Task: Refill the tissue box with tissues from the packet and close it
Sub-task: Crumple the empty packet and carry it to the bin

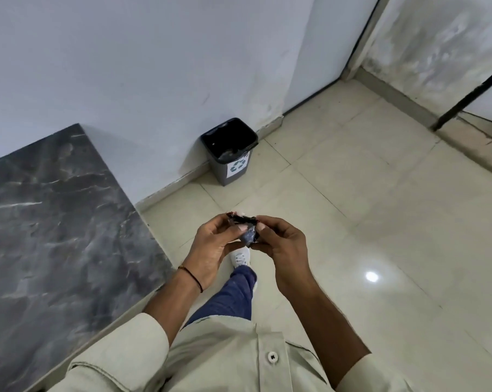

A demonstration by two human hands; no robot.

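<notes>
A small crumpled dark wrapper [246, 232], black and bluish with a bit of white at its top, is held at chest height over the floor. My left hand [210, 250] pinches its left side and my right hand [284, 247] pinches its right side, thumbs on top. Neither a tissue box nor loose tissues are in view.
A dark marble-pattern table top [55, 222] fills the left. A grey bin [230, 149] with a black liner and a recycling label stands against the white wall ahead. Cream floor tiles [366, 207] spread to the right. My leg and white shoe [240, 257] are below the hands.
</notes>
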